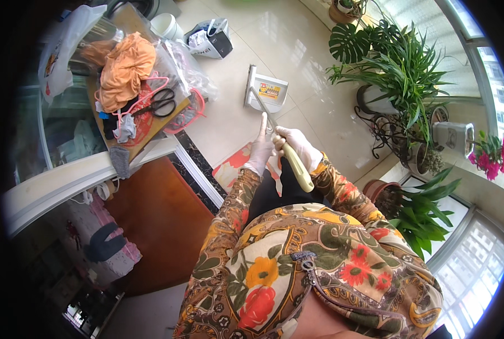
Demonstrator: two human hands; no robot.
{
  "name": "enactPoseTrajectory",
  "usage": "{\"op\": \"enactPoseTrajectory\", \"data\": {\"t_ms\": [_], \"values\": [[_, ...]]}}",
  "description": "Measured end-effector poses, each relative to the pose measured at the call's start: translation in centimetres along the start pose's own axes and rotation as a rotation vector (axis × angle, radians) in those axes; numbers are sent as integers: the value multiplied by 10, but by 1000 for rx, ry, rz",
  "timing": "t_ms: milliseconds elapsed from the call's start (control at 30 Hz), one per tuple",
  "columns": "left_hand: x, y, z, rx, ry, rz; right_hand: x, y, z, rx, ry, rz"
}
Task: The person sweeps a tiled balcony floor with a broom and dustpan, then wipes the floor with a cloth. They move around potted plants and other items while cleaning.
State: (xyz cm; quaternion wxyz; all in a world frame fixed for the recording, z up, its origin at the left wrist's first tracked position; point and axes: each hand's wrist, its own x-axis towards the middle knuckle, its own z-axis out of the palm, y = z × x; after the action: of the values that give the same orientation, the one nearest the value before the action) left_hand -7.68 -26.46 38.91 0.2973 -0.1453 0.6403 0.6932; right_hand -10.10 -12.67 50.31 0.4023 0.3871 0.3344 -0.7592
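Note:
Both hands wear whitish thin gloves. My right hand is closed around a long pole just above its pale green plastic grip, whose end lies towards my body. The thin pole runs down to a white dustpan on the tiled floor; the dustpan bears a colourful label, and a narrow dark-edged strip stands along its left side. My left hand is beside the pole, next to my right hand, index finger stretched out away from me. Its other fingers are bent; whether they touch the pole is unclear.
At the left, a cluttered board holds orange cloth, black-handled scissors, pink hangers and plastic bags. Beyond are a white bucket and a shopping bag. Potted plants line the right side. A patterned mat lies near my feet.

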Motion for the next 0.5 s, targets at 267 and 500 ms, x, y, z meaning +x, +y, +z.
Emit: {"op": "enactPoseTrajectory", "data": {"t_ms": [267, 500], "values": [[6, 9, 12, -320, -150, -109, 8, -21, 1, -38, 45, 93], [13, 38, 22, -439, -108, -150, 11, -52, -30, -499, -34, -17]]}}
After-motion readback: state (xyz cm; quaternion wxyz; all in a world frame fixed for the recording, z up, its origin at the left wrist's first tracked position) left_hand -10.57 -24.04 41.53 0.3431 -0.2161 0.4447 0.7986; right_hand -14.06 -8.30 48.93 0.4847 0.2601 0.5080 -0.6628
